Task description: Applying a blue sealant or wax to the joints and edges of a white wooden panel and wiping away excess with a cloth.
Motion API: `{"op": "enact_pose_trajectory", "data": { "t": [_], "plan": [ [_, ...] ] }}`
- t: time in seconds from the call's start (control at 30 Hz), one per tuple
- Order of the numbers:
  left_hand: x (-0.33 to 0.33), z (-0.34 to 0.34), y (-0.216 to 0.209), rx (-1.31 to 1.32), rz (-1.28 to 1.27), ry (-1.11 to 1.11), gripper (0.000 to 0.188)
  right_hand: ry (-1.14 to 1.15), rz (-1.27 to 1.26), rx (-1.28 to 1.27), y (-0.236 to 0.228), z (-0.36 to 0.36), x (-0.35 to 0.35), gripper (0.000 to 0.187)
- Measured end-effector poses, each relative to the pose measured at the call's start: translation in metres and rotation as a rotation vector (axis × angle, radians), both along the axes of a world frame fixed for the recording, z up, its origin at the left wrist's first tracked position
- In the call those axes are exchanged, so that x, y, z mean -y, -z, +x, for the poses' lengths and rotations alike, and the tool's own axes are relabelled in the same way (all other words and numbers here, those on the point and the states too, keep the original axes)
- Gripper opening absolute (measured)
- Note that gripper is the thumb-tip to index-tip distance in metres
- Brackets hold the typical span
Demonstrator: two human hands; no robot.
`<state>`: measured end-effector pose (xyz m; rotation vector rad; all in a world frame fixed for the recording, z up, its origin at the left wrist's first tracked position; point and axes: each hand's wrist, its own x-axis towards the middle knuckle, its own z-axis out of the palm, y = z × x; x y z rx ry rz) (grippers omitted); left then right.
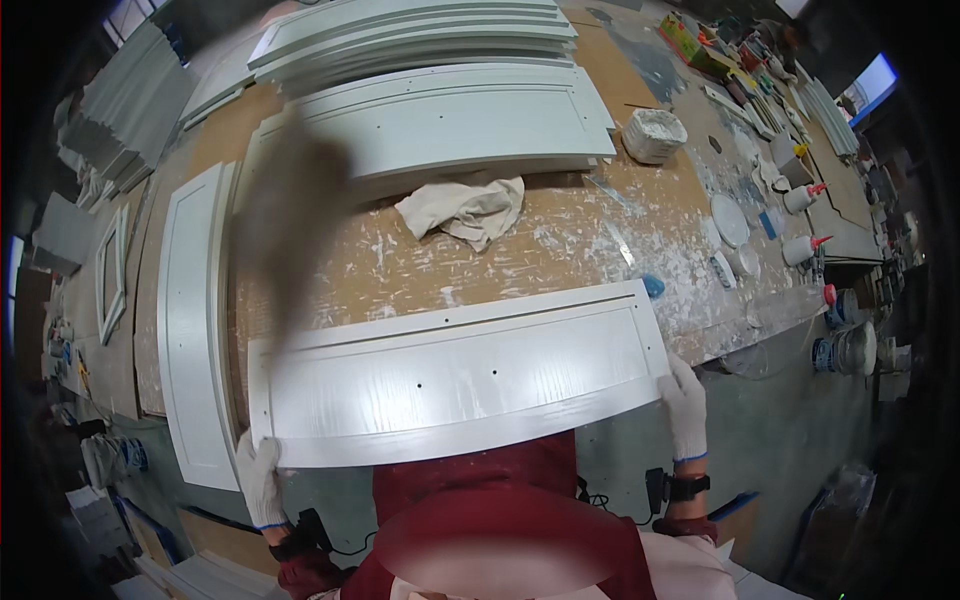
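A long white cabinet door panel (460,370) with a raised frame and small dark holes lies level in front of me, its far side over the worktable and its near edge close to my body. In a white knit glove, my left hand (260,480) grips its near left corner. My right hand (687,410), gloved likewise, is closed round the right end. The fingers are partly hidden beneath the panel. Left of it stand upright-laid white panels (190,320), close beside my left hand. A cream rag (465,210) lies crumpled beyond the panel.
Stacked white panels (450,115) fill the table's far side. A white tub (654,136), putty-smeared table surface (560,250), glue bottles (803,248) and a clear plastic bottle (790,303) are to the right. A dark blur hides part of the left middle.
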<state>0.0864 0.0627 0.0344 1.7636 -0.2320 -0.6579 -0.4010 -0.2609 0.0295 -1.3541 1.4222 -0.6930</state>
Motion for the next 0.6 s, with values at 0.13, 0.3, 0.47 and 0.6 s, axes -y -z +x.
{"op": "enact_pose_trajectory", "data": {
  "t": [0.13, 0.3, 0.47, 0.6],
  "plan": [
    [-0.016, -0.008, 0.016, -0.009, 0.161, 0.06, 0.058, -0.173, -0.005, -0.257, 0.008, -0.01, -0.001, 0.038],
    [-0.011, 0.002, 0.026, -0.016, 0.223, 0.022, 0.052, -0.535, -0.232, -0.701, -0.007, 0.015, 0.048, 0.026],
    [-0.001, 0.009, 0.039, 0.007, 0.134, -0.085, 0.059, -0.659, -0.478, -0.774, -0.036, 0.077, 0.099, 0.029],
    [0.015, 0.003, 0.037, 0.169, 0.253, -0.077, 0.069, -0.65, -0.799, -0.628, -0.03, 0.165, 0.126, 0.044]
  ]
}}
